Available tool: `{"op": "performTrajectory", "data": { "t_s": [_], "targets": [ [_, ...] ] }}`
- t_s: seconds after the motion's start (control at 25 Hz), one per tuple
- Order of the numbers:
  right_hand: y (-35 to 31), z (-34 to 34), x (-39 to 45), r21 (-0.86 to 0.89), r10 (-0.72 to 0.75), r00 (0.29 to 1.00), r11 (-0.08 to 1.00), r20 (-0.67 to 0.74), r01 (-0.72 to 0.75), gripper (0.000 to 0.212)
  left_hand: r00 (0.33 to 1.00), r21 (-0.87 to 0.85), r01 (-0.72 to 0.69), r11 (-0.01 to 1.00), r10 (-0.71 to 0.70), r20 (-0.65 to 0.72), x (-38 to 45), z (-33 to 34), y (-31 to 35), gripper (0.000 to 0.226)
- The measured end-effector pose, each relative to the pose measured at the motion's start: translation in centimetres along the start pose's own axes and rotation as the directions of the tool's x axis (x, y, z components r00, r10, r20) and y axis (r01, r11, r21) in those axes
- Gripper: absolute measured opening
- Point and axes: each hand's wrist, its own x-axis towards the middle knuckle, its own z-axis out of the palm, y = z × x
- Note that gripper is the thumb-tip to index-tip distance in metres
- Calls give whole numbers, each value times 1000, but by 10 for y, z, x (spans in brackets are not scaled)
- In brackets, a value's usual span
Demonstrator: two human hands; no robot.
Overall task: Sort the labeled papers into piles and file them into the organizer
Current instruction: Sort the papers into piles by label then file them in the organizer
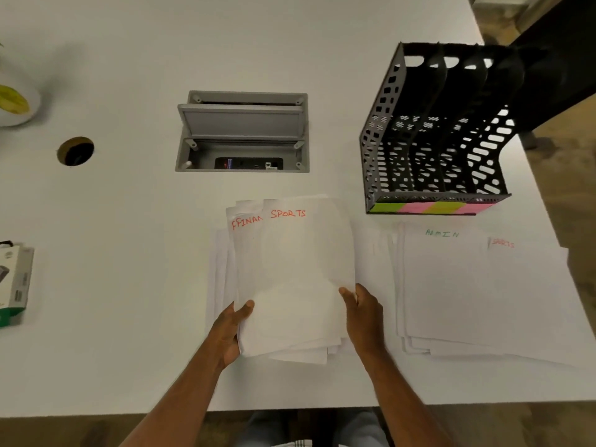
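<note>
My left hand (233, 330) grips the lower left edge of a stack of white papers (290, 327), thumb on top. The top sheet (306, 253) reads "SPORTS" in red; a sheet behind it shows "FINAN". My right hand (363, 312) pinches the top sheet's right edge, thumb on the paper. To the right lies a pile topped by an "ADMIN" sheet (443, 279), and beside it a pile with a red "SPORTS" sheet (529, 285). A black mesh organizer (435, 130) with several slots and coloured sticky labels stands at the back right.
A white table (129, 253) holds everything. An open grey cable box (242, 132) is sunk in its middle, a round cable hole (75, 151) at the left. A boxed product (14, 282) sits at the left edge, a white bowl (14, 104) far left.
</note>
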Motion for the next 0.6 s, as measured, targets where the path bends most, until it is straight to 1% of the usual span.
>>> {"op": "performTrajectory", "data": {
  "t_s": [0.12,0.2,0.24,0.32,0.44,0.6],
  "targets": [
    [10,-28,4,-17,-3,999,1000,-52,2,32,1000,27,0,1000,0,15,8,31,-5,47],
    [24,-58,12,-29,-6,993,1000,-116,2,23,999,62,2,998,-4,34,18,69,-11,45],
    [31,-71,16,-51,-12,988,999,-152,4,23,999,80,-2,997,-2,49,22,89,-15,44],
    [51,-105,30,-88,18,972,995,-235,-40,28,996,110,5,994,-15,85,31,135,-25,43],
    [84,-163,53,-115,90,923,983,-375,-143,32,994,138,16,990,-31,108,43,201,-47,38],
    [134,-245,84,-148,105,831,964,-546,-219,35,994,183,31,983,-50,96,58,268,-81,34]
  ]
}}
